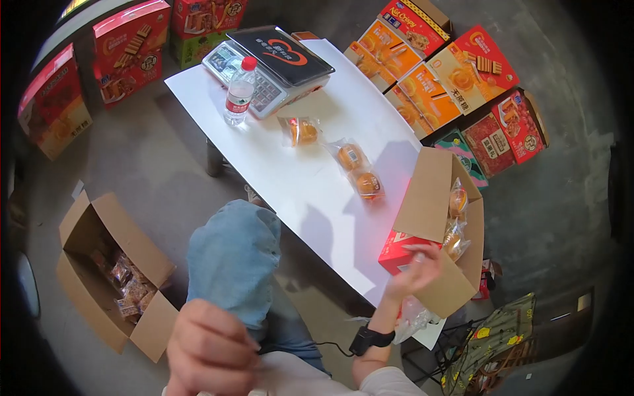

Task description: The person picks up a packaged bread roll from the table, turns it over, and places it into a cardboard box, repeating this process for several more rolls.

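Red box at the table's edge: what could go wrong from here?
The red box seems to overhang the table edge; a nudge from the right hand might tip it and spill its wrapped cakes. The water bottle stands upright by the scale; a knock could topple it onto the keys.

Bright daylight, soft shadows across the table [290,191], fisheye-dark corners, motion-blurred hands.
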A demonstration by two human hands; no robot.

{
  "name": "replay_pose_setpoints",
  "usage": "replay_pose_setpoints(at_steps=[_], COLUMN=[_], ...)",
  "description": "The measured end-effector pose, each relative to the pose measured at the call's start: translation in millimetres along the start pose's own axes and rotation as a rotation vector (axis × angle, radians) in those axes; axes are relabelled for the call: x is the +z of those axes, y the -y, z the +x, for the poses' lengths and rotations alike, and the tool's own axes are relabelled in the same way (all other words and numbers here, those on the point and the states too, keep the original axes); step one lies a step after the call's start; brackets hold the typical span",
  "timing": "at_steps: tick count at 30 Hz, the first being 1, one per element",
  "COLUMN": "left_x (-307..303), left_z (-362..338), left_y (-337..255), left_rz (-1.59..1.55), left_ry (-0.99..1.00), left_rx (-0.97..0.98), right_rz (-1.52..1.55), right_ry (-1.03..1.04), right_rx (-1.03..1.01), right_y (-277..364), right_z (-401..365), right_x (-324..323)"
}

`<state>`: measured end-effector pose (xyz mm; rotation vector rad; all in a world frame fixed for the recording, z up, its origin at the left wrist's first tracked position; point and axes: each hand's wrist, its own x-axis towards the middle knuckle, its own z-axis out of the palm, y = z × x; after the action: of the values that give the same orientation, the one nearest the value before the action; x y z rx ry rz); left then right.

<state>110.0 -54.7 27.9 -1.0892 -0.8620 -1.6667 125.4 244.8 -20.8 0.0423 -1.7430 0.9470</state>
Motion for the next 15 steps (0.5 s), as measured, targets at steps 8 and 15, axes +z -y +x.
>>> replay_pose_setpoints(at_steps=[8, 15], left_x=[0, -11], left_z=[-8, -29], left_y=[37, 62], left_rz=[0.085, 0.067], left_ry=[-0.03, -0.199], left_rx=[-0.41, -0.686], right_rz=[-0.272, -0.804], right_ry=[0.544, 0.535], right_rx=[0.161, 0.089], right_y=[-71, -172], right_z=[-19, 2], right_x=[73, 86])
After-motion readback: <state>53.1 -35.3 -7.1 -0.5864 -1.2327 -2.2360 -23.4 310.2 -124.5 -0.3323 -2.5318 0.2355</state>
